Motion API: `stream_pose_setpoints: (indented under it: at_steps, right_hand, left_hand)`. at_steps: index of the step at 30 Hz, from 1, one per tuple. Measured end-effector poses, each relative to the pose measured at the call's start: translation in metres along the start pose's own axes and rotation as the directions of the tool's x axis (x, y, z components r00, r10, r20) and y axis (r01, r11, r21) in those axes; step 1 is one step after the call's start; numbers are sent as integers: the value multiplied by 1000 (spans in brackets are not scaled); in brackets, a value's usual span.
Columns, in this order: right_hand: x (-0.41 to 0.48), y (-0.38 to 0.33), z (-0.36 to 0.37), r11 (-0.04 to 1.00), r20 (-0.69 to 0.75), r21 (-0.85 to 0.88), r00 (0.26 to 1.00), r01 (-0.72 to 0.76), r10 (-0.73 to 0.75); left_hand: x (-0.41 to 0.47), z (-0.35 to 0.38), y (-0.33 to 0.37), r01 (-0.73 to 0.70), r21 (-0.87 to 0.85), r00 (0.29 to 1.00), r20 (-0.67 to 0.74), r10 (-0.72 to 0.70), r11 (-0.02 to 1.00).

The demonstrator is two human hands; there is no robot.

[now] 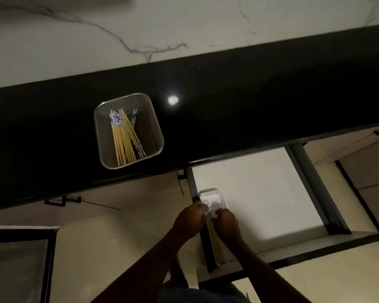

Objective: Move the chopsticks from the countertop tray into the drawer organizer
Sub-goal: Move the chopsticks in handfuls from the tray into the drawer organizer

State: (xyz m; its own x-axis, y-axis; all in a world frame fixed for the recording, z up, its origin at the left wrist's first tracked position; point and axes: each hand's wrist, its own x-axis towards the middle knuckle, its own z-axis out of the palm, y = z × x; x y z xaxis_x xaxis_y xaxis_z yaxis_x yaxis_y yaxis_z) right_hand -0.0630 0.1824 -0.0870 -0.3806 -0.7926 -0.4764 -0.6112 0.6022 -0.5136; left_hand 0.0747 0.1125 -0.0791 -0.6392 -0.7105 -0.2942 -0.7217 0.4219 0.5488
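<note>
Here, the left grip (189, 219) and right grip (227, 224) settle a chopstick bundle (214, 243) into the drawer organizer (217, 200).
The left grip curls round the bundle's blue-patterned ends. The right grip's fingers bend down on its other side, likely to line the sticks up lengthwise in the narrow slot, though I cannot tell whether it actually pinches them. The organizer hugs the left wall of the open drawer (260, 193), pulled out under the counter's (249, 101) front edge. Most chopsticks (124, 136) lie heaped in the tray (129, 95) near that edge, well apart from both grips, so the job looks barely begun. The counter's overhang stands between tray and drawer, and a cabinet handle (61, 201) juts out lower left.
</note>
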Motion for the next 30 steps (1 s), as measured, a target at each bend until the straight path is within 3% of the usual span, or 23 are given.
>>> stream_pose_setpoints:
  at_steps: [3,8,14,16,19,22,25,30]
  right_hand:
    - [5,-21,-20,992,-158,106,986,69,-52]
    - [11,-92,-61,895,-338,248,899,370,-278]
    - [27,-216,-82,719,-348,312,779,621,-522]
    - [41,-255,-74,730,-293,306,790,611,-538]
    - [65,-305,-55,816,-141,315,874,485,-465]
    - [88,-342,-32,920,-6,201,940,336,-342]
    - [105,-358,-10,960,91,62,956,274,-279]
    - [116,-362,10,980,103,29,975,195,-197]
  left_hand:
    - [4,-35,0,-12,-74,983,-183,-2,997]
    - [15,-110,-11,-61,-168,879,-477,-26,984]
    - [7,-192,-60,-18,-245,718,-678,-158,969]
    - [1,-209,-81,10,-269,691,-694,-201,963]
    - [-7,-227,-109,80,-287,670,-694,-265,955]
    - [-14,-238,-131,150,-282,662,-683,-308,948]
    - [-18,-246,-145,148,-303,648,-689,-323,942]
    - [-23,-250,-164,167,-323,649,-675,-351,931]
